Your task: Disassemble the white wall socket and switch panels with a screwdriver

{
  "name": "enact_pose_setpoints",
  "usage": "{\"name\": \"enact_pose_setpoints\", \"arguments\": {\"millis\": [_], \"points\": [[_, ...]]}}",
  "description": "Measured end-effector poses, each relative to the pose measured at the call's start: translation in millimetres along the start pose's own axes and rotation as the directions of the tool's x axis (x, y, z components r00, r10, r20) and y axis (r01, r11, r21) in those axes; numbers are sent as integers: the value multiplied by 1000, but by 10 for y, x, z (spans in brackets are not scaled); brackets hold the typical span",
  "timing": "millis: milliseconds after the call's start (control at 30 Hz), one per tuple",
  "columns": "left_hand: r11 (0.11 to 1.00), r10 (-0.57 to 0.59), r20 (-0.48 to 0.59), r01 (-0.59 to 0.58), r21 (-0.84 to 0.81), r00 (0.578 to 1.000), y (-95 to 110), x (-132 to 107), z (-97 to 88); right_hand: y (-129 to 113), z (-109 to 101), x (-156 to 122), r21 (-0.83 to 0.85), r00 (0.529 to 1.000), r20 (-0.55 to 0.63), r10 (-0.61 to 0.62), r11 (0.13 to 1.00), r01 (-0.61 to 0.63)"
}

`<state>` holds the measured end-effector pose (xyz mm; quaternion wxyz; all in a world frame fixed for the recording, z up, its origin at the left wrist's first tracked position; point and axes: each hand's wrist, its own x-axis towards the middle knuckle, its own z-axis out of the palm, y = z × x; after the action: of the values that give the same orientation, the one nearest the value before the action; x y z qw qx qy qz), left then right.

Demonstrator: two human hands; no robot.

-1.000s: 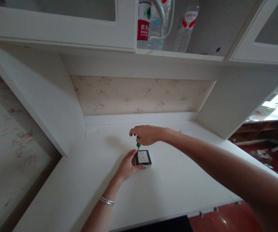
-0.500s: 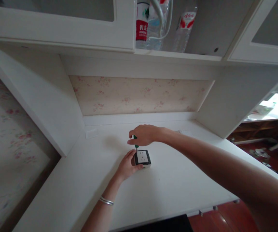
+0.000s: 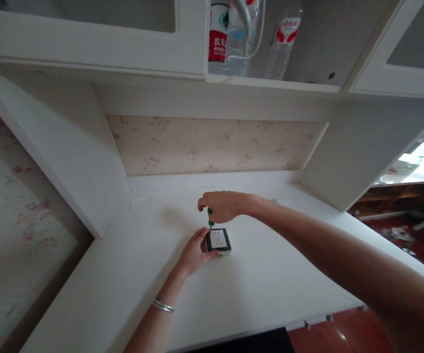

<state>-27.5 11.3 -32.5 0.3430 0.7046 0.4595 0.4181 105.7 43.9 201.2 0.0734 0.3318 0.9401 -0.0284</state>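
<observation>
A wall socket [image 3: 218, 239] with a white face, a black surround and a white base lies face up on the white desktop [image 3: 256, 284]. My left hand [image 3: 194, 252] grips it from the left, the thumb along its near edge and the fingers at its far left corner. Above it, my right hand [image 3: 222, 206] is closed around a screwdriver [image 3: 211, 219] with a green handle. The screwdriver stands nearly upright, its shaft pointing down at the left side of the socket's frame. Whether the tip sits in a screw is too small to tell.
An overhead cabinet [image 3: 97, 54] hangs above the desk, with plastic bottles [image 3: 217, 44] and a white looped tube [image 3: 249, 34] in its open bay. Side panels [image 3: 72, 147] bound the desk left and right. A flat clear piece [image 3: 141, 204] lies at the back left.
My right hand's fingers have shifted on the screwdriver handle, and its thumb has moved out of sight. My left hand and the socket keep their place; the whole view has shifted slightly.
</observation>
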Motion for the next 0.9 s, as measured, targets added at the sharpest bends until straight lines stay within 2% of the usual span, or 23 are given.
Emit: {"name": "enact_pose_setpoints", "arguments": {"millis": [167,333,400,500,667,833,900], "points": [[998,40,-5,-40,49,999,-60,1,9,-18,23,-3,-50,994,-43,101,993,-103],[999,26,-9,-26,46,1000,-52,2,11,-2,28,-39,13,999,-14,-39,999,39],[999,24,-15,-23,40,1000,-32,-1,4,-4,31,-56,22,1000,-16,-19,1000,20],[999,32,-9,-32,15,999,-10,-3,-3,-19,35,-67,-41,995,-67,70,997,-72],[1000,22,-1,-21,4,1000,-28,1,3,-27,13,-72,22,999,-12,-38,999,39],[999,23,-2,-23,29,1000,-24,-2,0,-7,36,-41,-29,995,-66,78,996,-80],[999,21,0,-21,28,1000,-6,-6,-4,5,47,-38,-9,997,-68,31,999,-32]]}}
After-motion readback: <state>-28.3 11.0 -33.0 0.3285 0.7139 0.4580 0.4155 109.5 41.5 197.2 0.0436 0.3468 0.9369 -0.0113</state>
